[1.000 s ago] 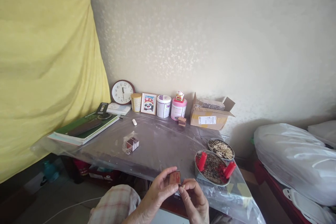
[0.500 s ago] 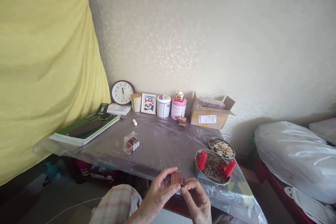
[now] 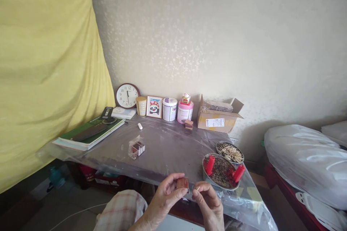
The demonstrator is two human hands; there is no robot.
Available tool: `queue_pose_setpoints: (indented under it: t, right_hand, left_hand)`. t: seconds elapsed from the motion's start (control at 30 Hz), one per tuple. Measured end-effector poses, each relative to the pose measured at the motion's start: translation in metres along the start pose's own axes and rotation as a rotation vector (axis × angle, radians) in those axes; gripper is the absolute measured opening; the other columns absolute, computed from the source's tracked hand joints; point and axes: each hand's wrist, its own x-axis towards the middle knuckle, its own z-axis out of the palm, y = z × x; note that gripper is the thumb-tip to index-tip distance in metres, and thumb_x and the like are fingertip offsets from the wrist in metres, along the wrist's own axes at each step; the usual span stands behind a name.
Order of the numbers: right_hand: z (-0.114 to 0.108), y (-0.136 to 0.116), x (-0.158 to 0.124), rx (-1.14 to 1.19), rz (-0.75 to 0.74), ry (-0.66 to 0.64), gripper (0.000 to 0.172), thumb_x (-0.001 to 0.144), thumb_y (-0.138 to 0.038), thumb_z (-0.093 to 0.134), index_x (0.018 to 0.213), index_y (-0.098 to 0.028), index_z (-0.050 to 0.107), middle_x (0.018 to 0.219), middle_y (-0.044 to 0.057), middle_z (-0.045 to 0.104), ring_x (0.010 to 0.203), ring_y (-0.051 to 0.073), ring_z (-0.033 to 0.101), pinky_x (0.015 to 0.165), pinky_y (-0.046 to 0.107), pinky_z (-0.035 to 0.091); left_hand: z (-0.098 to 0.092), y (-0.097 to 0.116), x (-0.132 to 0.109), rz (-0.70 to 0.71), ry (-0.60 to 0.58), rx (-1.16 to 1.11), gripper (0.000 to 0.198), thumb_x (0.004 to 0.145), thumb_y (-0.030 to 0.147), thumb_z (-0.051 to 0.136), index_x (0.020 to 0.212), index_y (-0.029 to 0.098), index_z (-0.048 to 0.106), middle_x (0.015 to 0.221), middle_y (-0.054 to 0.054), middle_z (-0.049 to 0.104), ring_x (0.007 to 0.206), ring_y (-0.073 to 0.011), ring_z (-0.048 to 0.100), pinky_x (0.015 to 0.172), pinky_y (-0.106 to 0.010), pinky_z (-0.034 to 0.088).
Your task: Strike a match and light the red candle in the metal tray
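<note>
A small reddish-brown matchbox point(image 3: 182, 183) is gripped between the thumb and fingers of my left hand point(image 3: 164, 199), just off the table's front edge. Close beside it, my right hand point(image 3: 208, 202) pinches a thin pale matchstick point(image 3: 197, 188) between thumb and index finger. A narrow gap lies between the stick and the box. Right of my hands stands a round metal bowl point(image 3: 205, 177) of dark ash, with two red candles point(image 3: 209, 165) point(image 3: 238, 173) upright or slightly tilted in it. Behind it, a second bowl holds a pile of matchsticks point(image 3: 229, 152).
On the plastic-covered table point(image 3: 162, 148) lies a clear-wrapped pack of matchboxes point(image 3: 137, 148). Along the wall stand a clock point(image 3: 127, 95), a framed panda picture point(image 3: 154, 107), tins point(image 3: 169, 109) and an open cardboard box point(image 3: 217, 121). A knife point(image 3: 90, 133) rests on a green book point(image 3: 78, 140).
My right hand has drawn a little to the right, away from the matchbox, and the matchstick shows more clearly. My left hand has stayed nearly in place with the box.
</note>
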Motion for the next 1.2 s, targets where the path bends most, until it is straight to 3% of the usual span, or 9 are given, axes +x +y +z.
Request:
queue_pose_setpoints:
  t: [0.3,0.6,0.9,1.2]
  right_hand:
    - [-0.013,0.003,0.010,-0.008,-0.065,0.051,0.017,0.077,-0.035,0.075,0.086,-0.023,0.067,0.073,-0.002,0.065,0.063,0.012,0.062,0.065,0.021,0.054]
    - [-0.013,0.003,0.005,-0.115,-0.130,0.047,0.014,0.084,-0.034,0.068,0.085,-0.020,0.068,0.082,0.005,0.074,0.072,0.017,0.071,0.071,0.028,0.059]
    - [-0.013,0.003,0.002,-0.531,-0.472,-0.022,0.003,0.086,-0.022,0.063,0.086,-0.023,0.066,0.086,0.003,0.074,0.081,0.017,0.072,0.072,0.024,0.058]
    - [-0.008,-0.010,0.003,-0.622,-0.628,0.013,0.010,0.088,-0.016,0.059,0.093,-0.023,0.064,0.087,0.004,0.075,0.079,0.018,0.072,0.072,0.026,0.058]
  left_hand:
    - [-0.004,-0.010,0.000,-0.018,-0.140,-0.161,0.039,0.076,0.031,0.074,0.113,0.021,0.066,0.116,-0.011,0.072,0.117,-0.0285,0.057,0.099,-0.040,0.039]
    - [-0.004,-0.015,0.002,0.008,-0.116,-0.170,0.031,0.077,0.029,0.073,0.106,0.021,0.066,0.110,-0.010,0.073,0.109,-0.0267,0.061,0.099,-0.041,0.038]
    - [0.000,-0.014,0.002,-0.005,-0.096,-0.203,0.027,0.077,0.029,0.073,0.101,0.019,0.067,0.109,-0.011,0.074,0.109,-0.0261,0.060,0.097,-0.038,0.039]
    - [0.003,-0.006,0.001,-0.041,-0.042,-0.228,0.025,0.075,0.032,0.073,0.097,0.020,0.069,0.106,-0.009,0.075,0.107,-0.0241,0.061,0.094,-0.036,0.041]
